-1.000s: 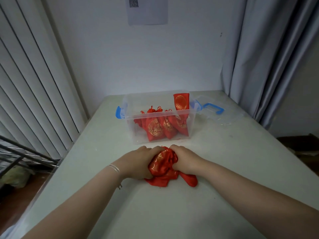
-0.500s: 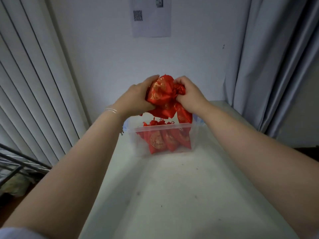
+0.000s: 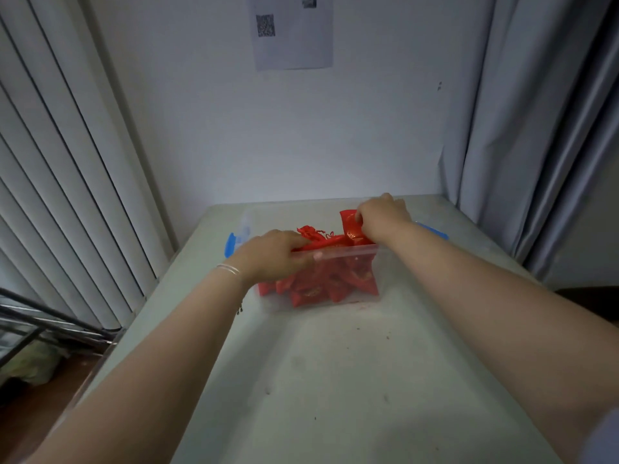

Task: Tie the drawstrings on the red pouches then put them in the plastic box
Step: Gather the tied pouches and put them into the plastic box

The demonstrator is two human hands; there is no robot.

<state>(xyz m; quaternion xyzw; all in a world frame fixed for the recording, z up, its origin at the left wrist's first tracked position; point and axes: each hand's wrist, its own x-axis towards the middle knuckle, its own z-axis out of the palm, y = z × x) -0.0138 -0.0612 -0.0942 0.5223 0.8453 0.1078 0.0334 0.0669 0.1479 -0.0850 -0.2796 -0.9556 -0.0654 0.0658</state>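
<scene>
Hands reach into the clear plastic box with blue latches (image 3: 382, 262), which sits at the centre of the frame toward the far end of the pale grey-green tabletop (image 3: 335, 380). The left hand (image 3: 274, 256) lies over the box's near rim at its left side, fingers stretched toward the right across the top of the heap of red fabric pouches with gold print (image 3: 318, 286); its thumb shows through the front wall, and I cannot tell whether its grip is clamped on any cloth or only resting there. A thin silver bracelet (image 3: 228, 269) circles that wrist. The right hand (image 3: 382, 216) is at the box's far right corner, above centre, its fingers curled in a grip pinched on the top edge of one upright red pouch (image 3: 350, 226) that stands taller than the rest. The other pouches fill the bottom of the box, pressed against the front wall, with some gathered tops poking up between the two hands. A white sheet of paper with a square code (image 3: 291, 31) hangs on the wall at upper centre. Grey curtains (image 3: 536, 128) fall at the right edge, and pale vertical blinds (image 3: 67, 162) line the left.
</scene>
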